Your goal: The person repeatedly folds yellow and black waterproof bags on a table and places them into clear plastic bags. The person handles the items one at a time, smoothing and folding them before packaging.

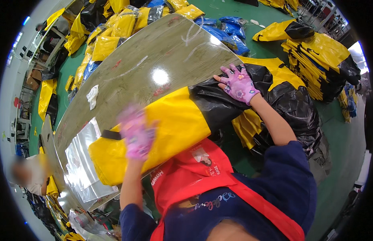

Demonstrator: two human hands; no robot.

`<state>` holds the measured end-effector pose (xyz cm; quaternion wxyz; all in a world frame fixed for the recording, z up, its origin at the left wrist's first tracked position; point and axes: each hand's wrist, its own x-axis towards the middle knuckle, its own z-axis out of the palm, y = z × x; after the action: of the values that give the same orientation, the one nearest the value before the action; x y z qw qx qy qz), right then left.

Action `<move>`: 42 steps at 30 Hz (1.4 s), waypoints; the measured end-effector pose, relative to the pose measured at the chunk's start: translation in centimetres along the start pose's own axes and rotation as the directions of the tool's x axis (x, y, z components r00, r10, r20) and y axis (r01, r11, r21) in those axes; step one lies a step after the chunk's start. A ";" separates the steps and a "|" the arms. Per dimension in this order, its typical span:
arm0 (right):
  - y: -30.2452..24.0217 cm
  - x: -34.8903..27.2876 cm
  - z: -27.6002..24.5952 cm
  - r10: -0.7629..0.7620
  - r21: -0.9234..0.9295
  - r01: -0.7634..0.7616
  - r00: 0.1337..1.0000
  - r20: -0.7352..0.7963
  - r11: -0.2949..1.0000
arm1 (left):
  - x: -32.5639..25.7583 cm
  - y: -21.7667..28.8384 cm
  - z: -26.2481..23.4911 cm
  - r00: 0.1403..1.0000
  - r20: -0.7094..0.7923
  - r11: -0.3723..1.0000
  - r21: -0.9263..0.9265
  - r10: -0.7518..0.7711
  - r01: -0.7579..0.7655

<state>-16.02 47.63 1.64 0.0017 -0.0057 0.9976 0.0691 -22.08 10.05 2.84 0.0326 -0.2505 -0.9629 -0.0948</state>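
Observation:
A folded yellow-and-black piece of glossy coated fabric [174, 116] lies slantwise along the near edge of the table; its exact kind I cannot make out. Its yellow end with a short black strap points left, its black end right. My left hand [136, 130], in a pink-purple patterned glove, is over the yellow part and smeared by motion, so its fingers are unclear. On the black part rests my right hand [239, 85], gloved in a flowered pattern with bare fingertips, fingers spread and open.
Clear plastic bags [84, 160] lie at the table's left, near a crumpled white scrap [92, 97]. The grey-green tabletop [126, 76] has a rounded far edge. Yellow-and-black stacks [315, 60] stand at right, bagged yellow packs [122, 24] beyond. Another person [29, 172] is at far left.

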 end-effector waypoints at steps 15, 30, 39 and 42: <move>-13.3 -5.6 -8.8 -0.013 0.429 0.362 0.776 -0.631 0.828 | 3.2 10.1 3.5 0.920 -0.037 0.860 -0.344 0.390 -0.378; -25.8 0.3 -5.9 -0.490 0.319 0.521 0.853 -0.179 0.792 | -14.8 -20.2 -1.4 0.632 0.007 0.536 -0.524 -0.775 0.662; -32.6 1.2 -2.5 -0.296 0.222 0.286 0.955 0.011 0.932 | -16.7 -23.8 -5.8 0.596 0.702 -0.378 -0.712 -0.391 0.591; -31.8 1.8 -0.5 -0.267 0.244 0.274 0.962 -0.062 0.930 | -11.5 -14.8 -11.5 0.832 0.419 -0.335 -0.892 -0.364 0.303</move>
<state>-17.46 16.08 -2.28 -0.0019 -0.1439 0.9879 -0.0584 -19.12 -10.40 10.43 -0.1806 0.1112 -0.5544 -0.8048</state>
